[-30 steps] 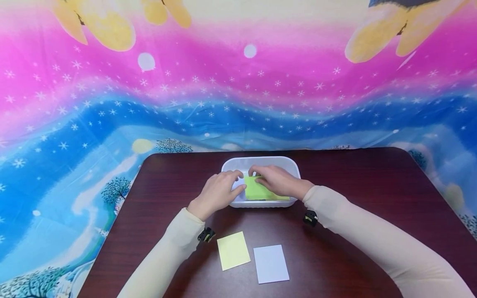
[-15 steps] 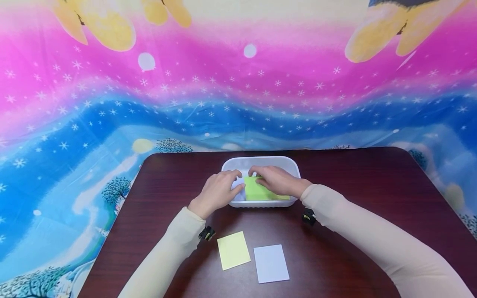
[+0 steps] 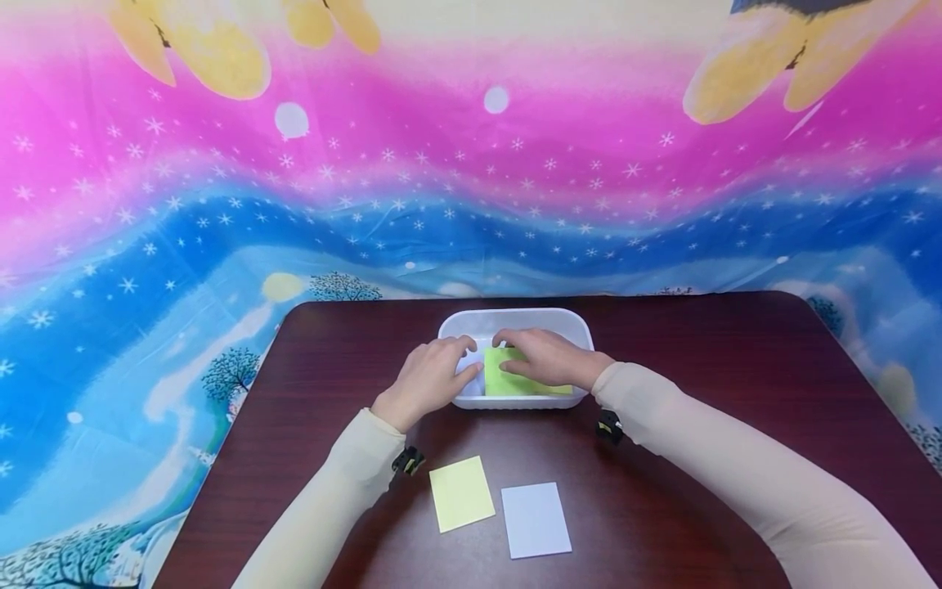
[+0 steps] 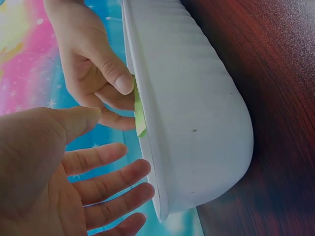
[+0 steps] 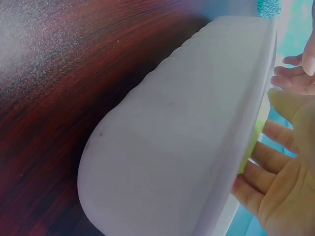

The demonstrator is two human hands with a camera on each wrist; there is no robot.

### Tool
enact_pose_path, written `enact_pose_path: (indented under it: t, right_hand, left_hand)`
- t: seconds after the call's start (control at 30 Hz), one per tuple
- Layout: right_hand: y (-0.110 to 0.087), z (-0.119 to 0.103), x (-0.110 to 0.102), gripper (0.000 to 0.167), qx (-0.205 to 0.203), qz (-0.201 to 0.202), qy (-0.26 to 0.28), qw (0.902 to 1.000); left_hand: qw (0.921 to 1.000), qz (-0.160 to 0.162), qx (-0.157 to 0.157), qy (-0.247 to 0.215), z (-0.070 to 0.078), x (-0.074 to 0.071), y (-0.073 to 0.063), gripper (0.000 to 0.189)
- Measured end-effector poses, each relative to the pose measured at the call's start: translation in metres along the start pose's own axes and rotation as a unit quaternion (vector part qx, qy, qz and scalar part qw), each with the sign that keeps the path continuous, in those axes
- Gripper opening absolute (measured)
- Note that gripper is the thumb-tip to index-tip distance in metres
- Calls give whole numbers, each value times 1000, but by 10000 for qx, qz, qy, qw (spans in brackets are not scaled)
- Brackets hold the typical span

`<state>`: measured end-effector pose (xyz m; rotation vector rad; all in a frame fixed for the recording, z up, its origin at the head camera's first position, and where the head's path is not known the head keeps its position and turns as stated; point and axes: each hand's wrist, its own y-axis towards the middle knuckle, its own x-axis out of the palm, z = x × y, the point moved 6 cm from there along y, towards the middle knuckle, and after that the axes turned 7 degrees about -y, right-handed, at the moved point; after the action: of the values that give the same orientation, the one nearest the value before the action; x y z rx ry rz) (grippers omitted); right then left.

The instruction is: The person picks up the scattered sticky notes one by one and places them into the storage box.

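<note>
A white plastic basket point(image 3: 515, 402) stands toward the back of the table, with green sticky notes point(image 3: 496, 384) lying in it. My right hand point(image 3: 552, 357) reaches in over the notes and hides part of them. Its fingers lie loosely bent at the notes, thumb apart, in the right wrist view. At the basket's left end hovers my left hand point(image 3: 430, 380), fingers spread and relaxed, with nothing in it. The left wrist view shows the left fingertips right at the basket rim point(image 4: 150, 123), facing the other hand.
A yellow sticky-note pad point(image 3: 462, 494) and a white one point(image 3: 536, 520) lie side by side on the dark wood table point(image 3: 353, 352), nearer me. A printed cloth backdrop point(image 3: 471, 188) hangs behind the table.
The right thumb has moved slightly down and left over the green notes. The left hand, the basket and the two pads on the table have hardly moved.
</note>
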<state>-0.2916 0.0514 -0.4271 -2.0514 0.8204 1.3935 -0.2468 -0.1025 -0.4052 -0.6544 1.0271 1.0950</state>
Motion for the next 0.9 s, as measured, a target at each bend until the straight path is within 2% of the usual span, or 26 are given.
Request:
enact_pose_path:
  t: [0.47, 0.9]
  right_hand:
    - [-3, 2, -1, 38, 6, -43, 172, 9998]
    - [-12, -3, -13, 36, -279, 361, 53, 9989]
  left_hand:
    - [9999, 54, 75, 50, 0, 4, 1, 36]
    - [9997, 128, 181, 103, 2, 5, 1, 35]
